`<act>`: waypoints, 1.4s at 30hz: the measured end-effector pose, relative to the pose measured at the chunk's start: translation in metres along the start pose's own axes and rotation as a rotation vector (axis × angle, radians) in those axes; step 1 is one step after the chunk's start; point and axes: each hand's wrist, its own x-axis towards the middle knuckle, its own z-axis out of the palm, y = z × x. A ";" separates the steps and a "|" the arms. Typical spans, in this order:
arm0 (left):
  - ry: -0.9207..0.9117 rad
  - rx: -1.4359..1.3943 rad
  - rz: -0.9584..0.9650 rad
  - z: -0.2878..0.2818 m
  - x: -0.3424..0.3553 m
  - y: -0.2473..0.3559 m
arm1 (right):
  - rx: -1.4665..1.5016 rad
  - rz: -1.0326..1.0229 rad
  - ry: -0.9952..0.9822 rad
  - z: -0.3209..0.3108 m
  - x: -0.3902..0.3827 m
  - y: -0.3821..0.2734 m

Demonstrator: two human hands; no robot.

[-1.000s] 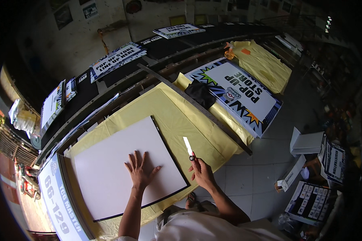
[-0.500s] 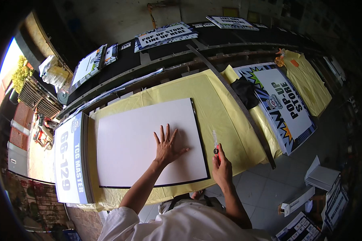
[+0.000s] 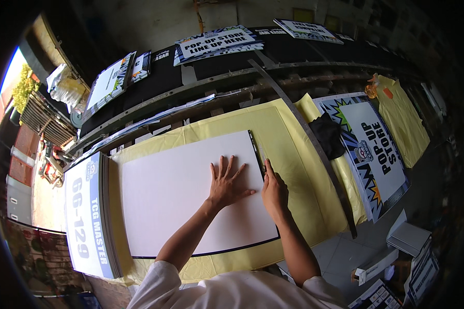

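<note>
The white board (image 3: 185, 190) at centre looks smooth, with a satin, nearly matt face. The yellow sheet (image 3: 307, 198) beneath it looks thin, softly creased and faintly shiny. Right of centre, the long bar (image 3: 317, 148) looks like dull, dark metal, beside crumpled matt black cloth (image 3: 327, 135). The clear bag (image 3: 67, 87) at upper left is wrinkled, glossy plastic. The shirt (image 3: 247, 291) at lower centre is soft, matt fabric.
</note>
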 end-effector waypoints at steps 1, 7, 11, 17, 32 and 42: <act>0.005 -0.006 0.005 -0.001 0.002 0.003 | -0.024 -0.018 0.028 0.007 0.014 0.002; 0.118 -0.008 -0.086 0.015 0.050 -0.010 | -0.113 -0.081 0.058 0.033 0.071 -0.007; 0.108 0.015 -0.065 0.022 0.092 -0.015 | -0.150 -0.087 0.076 0.047 0.087 -0.001; 0.128 -0.015 0.010 0.043 0.099 -0.029 | -0.157 -0.042 -0.012 0.052 0.095 0.001; 0.132 0.030 0.004 0.042 0.098 -0.026 | -0.087 -0.089 -0.029 0.066 0.103 0.008; 0.099 0.039 -0.013 0.042 0.099 -0.025 | -0.172 -0.078 -0.047 0.049 0.093 -0.002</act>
